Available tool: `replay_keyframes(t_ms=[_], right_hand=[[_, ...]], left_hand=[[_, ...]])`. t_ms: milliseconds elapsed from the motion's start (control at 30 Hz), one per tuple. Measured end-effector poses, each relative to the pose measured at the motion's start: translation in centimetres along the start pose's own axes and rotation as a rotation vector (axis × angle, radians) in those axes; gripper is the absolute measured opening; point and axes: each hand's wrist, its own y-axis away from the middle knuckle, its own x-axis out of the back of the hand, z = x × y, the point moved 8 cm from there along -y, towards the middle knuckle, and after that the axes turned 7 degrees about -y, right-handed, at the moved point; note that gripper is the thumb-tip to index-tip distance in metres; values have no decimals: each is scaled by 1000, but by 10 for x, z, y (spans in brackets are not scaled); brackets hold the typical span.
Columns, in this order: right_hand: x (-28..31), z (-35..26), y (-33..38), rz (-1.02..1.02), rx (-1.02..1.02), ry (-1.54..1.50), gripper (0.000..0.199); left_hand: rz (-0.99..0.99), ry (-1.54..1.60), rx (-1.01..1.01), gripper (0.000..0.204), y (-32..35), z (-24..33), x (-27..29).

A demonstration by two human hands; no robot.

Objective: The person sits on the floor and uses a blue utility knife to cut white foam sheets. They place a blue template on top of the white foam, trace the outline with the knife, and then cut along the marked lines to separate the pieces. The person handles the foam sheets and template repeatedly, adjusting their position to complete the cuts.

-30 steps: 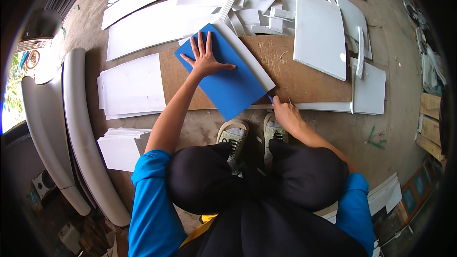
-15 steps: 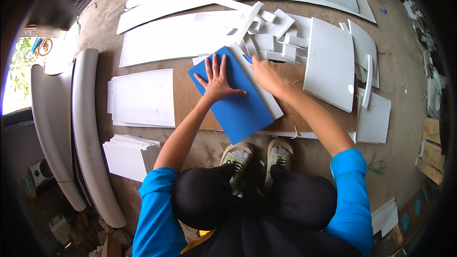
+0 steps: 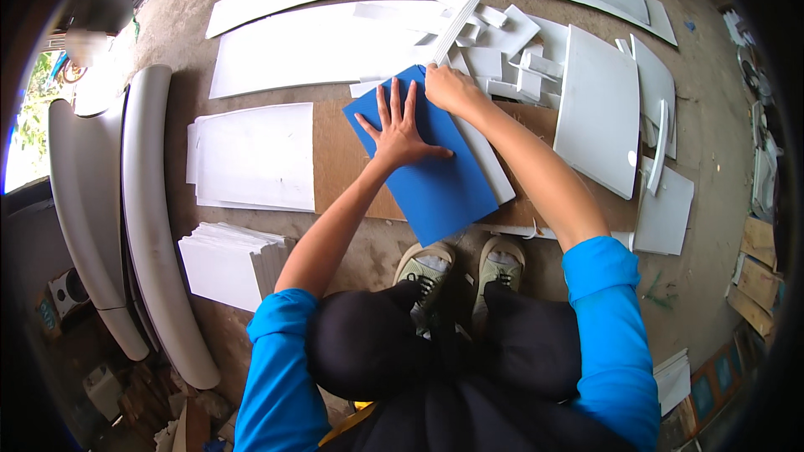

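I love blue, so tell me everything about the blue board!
The blue board is a flat, plain rectangle, perhaps plastic. It lies diagonally over a white board and a brown board, its nearest corner pointing toward the shoes. The left hand is spread flat on it; the right hand is at its top end.

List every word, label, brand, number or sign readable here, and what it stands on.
No text is readable, so there is nothing to quote.
Blue sheet under the left hand: no lettering visible.
White panel to its right: no lettering visible.
Stack of white pieces: no lettering visible.
Dark item at the far left: pale blue marks, too small and blurred to read.
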Motion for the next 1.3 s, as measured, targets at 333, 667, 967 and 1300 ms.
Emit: replay_keyframes(t_ms=[333, 667, 967, 1300], right_hand=[[-37, 51, 177, -169, -109, -56, 17], [-62, 76, 258, -78, -112, -83, 8], [9, 53, 235, -48, -70, 17, 19], [-1, 10, 13, 212, 14, -51, 25]], left_hand=[[-18, -67, 6, 139, -4, -5, -6], [-40, -108, 9, 141, -5, -5, -5], [-17, -99, 2, 138, -2, -11, -5], [-6, -37, -2, 136, 0, 0, -2]])
